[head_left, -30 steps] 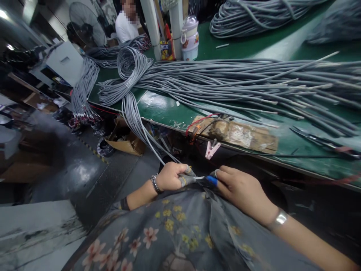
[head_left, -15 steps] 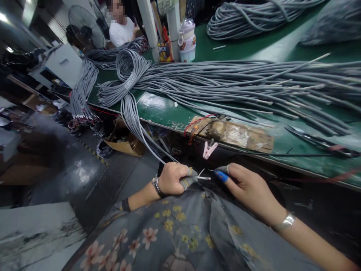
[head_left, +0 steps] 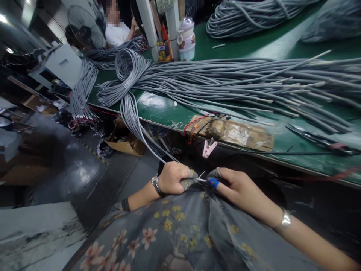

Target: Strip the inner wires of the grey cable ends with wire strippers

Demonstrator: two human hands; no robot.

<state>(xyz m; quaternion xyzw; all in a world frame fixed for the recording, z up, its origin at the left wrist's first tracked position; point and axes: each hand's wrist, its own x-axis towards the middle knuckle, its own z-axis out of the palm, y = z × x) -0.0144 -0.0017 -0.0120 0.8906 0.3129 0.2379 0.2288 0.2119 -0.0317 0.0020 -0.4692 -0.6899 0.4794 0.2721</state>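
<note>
left hand (head_left: 172,178): fist closed round one grey cable (head_left: 158,152), low over the lap, grey sleeves on the fingertips, watch on the wrist.
right hand (head_left: 238,189): thumb and forefinger pinched on the thin white wires (head_left: 202,177) sticking out of the cable end; blue cap on one fingertip, bracelet at the wrist.
gap between hands: almost none, fingertips nearly touching at the wire ends.
cable run: goes up and left from the left fist to the hanging strands that drop over the table (head_left: 169,111) edge.
cable pile (head_left: 225,81): long grey lengths laid across the green table top, coiled loop at the left end.
cardboard pad (head_left: 239,133): taped flat at the near edge, red and black leads on its left end.
pink clip (head_left: 208,148): hangs just under that edge, above the hands.
scissors (head_left: 318,139): flat on the table, far right.
lidded jar (head_left: 186,39): by the white posts at the back.
other person (head_left: 120,30): white shirt, seated at the far end beside a fan (head_left: 84,28).
</note>
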